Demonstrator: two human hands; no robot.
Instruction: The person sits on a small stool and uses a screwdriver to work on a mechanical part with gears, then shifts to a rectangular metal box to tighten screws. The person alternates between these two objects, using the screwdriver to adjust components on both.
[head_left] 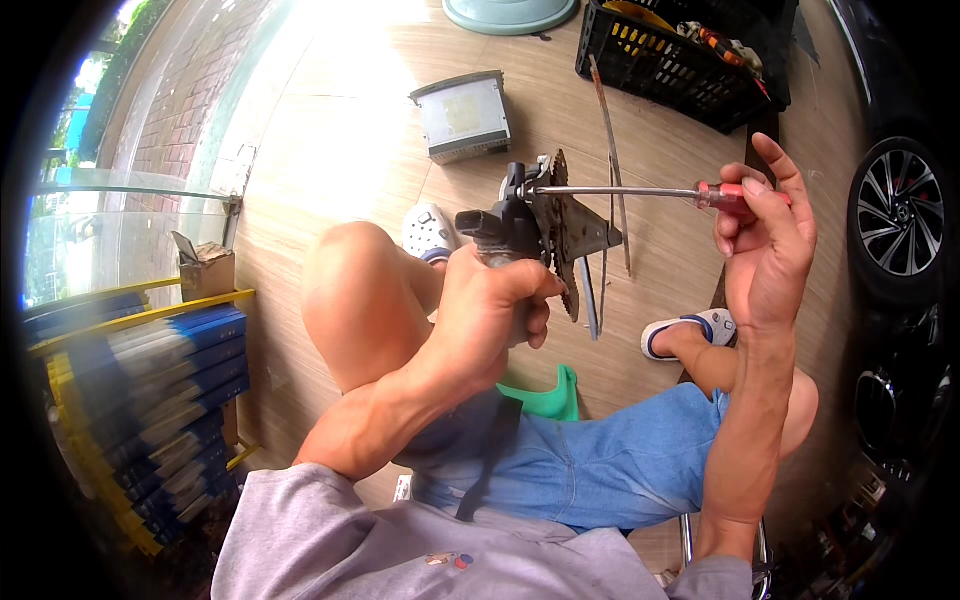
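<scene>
So the left hand is wrapped tight around the bottom of a dark motor-looking assembly with a rusty triangular bracket bolted on, held up in the air over the knees, nothing under it but the tiled floor. Right hand is pinching the red handle of a long screwdriver with the fingertips, index finger sticking up loose, and the tip sits right at the top of the assembly near the bracket.

My two cents on doing this bit right: keep the shaft dead in line with the screw, push in while turning, and brace the part against a knee so it doesn't twist. A fingertip pinch looks weak for a rusty screw; a full palm grip would probably bite better.

Black crate of tools sits at the far edge of the floor, grey box nearby.
</scene>
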